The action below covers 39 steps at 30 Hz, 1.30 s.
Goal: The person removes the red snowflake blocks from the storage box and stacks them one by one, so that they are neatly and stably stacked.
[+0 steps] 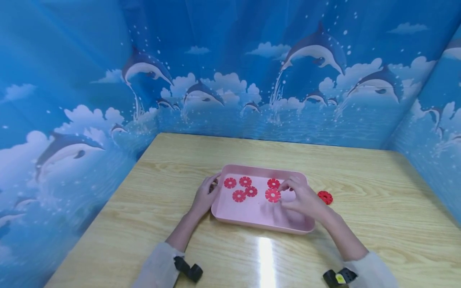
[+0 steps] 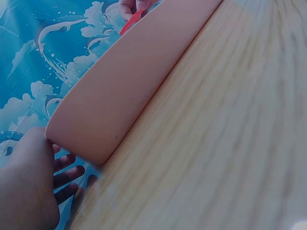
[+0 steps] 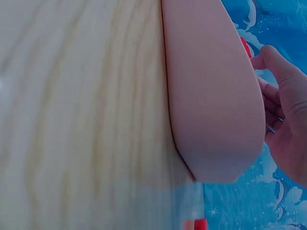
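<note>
A pink tray (image 1: 252, 224) lies on the table with several red notched discs in it. Most of these discs (image 1: 239, 196) are grouped in its left half. Over the right half, my right hand (image 1: 302, 198) pinches a red notched disc (image 1: 272, 195) by its edge. Just beyond that one is another disc (image 1: 273, 183). In the left wrist view the pinched disc (image 2: 132, 21) shows above the rim. My left hand (image 2: 31, 179) rests at the tray's left end, thumb against the rim and fingers loosely extended outside the wall. Its thumb tip is hidden.
One stack or thick piece of red discs (image 1: 325, 197) sits on the wooden table (image 1: 187, 160) to the right of the tray. A blue dolphin-print curtain (image 1: 230, 60) hangs behind the table and along both sides.
</note>
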Motion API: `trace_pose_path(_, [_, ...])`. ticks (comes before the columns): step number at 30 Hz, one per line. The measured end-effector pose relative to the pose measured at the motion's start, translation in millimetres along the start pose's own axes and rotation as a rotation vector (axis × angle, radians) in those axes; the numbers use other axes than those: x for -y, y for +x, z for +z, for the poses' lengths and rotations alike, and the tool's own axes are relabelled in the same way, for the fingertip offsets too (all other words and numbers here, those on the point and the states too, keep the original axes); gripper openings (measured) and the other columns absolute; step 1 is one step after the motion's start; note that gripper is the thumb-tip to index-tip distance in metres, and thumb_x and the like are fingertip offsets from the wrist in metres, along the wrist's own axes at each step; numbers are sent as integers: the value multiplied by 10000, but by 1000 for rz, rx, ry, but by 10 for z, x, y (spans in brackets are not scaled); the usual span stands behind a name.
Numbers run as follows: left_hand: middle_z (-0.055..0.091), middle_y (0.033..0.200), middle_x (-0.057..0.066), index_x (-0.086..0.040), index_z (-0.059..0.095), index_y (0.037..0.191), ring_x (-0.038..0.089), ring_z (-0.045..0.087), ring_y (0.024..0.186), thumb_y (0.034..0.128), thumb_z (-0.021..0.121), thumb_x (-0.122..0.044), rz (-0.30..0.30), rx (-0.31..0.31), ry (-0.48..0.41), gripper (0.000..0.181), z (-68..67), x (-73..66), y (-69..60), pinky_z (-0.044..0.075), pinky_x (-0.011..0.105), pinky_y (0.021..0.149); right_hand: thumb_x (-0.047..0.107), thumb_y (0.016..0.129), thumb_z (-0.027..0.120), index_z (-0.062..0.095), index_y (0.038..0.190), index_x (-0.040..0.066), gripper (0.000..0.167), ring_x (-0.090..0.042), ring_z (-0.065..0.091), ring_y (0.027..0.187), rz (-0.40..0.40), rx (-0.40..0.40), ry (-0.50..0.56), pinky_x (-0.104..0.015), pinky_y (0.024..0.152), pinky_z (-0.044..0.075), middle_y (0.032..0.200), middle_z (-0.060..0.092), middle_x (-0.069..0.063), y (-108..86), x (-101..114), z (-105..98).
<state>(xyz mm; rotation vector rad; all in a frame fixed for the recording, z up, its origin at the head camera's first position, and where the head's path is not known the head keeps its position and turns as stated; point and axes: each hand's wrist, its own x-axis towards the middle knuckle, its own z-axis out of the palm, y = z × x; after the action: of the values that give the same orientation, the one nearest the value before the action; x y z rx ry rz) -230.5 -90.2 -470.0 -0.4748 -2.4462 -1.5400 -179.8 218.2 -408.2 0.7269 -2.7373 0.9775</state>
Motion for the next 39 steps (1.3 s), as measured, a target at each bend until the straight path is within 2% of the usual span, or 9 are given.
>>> trace_pose_path(6, [542, 996, 113, -26, 517, 1277, 220, 549, 842, 866, 541, 8, -13, 6, -2, 414, -5, -5, -3, 482, 351, 756, 71, 690, 756, 596, 913, 101, 276, -195, 498, 881, 21, -37, -38, -363, 722, 490, 953, 519, 20, -69, -74, -86])
trace_pose_path(11, [540, 997, 110, -21, 516, 1276, 217, 548, 839, 876, 545, -6, -14, 5, -8, 401, -4, -11, -3, 483, 343, 750, 54, 690, 747, 594, 904, 71, 264, -255, 497, 853, 3, -78, -69, -412, 699, 483, 906, 542, -23, -137, -150, -179])
trace_pose_path(15, [541, 1000, 109, -19, 517, 1276, 216, 545, 836, 877, 545, -4, -16, 3, -7, 399, -1, -8, -1, 483, 341, 747, 27, 677, 742, 593, 898, 43, 266, -251, 500, 838, -7, -119, -92, -430, 688, 488, 891, 539, -37, -197, -215, -258])
trace_pose_path(21, [538, 1011, 107, -31, 517, 1280, 224, 548, 849, 879, 545, -7, -23, 4, 0, 403, 3, 2, -3, 480, 355, 768, 29, 678, 750, 606, 915, 42, 278, -266, 510, 828, 24, -161, -122, -410, 640, 506, 910, 542, -33, -301, -313, -375])
trace_pose_path(25, [540, 1005, 111, -27, 520, 1275, 228, 550, 846, 875, 545, 0, -13, 0, 1, 402, 2, 4, -3, 480, 358, 768, 18, 674, 748, 609, 924, 44, 287, -261, 510, 834, 51, -183, -128, -410, 652, 503, 912, 548, -49, -366, -373, -451])
trace_pose_path(32, [542, 987, 107, -20, 525, 1267, 217, 546, 829, 866, 543, 6, -6, -2, -1, 403, 2, -2, -2, 480, 343, 745, 26, 682, 746, 619, 907, 37, 258, -260, 496, 802, 75, -237, -144, -303, 652, 450, 894, 551, -63, -465, -468, -543])
trace_pose_path(39, [542, 979, 111, -18, 532, 1261, 221, 546, 826, 865, 542, 13, -13, -1, 2, 397, 0, -1, -3, 480, 351, 742, 20, 698, 725, 616, 909, 17, 237, -276, 495, 813, 105, -269, -122, -264, 676, 427, 897, 548, -68, -542, -611, -583])
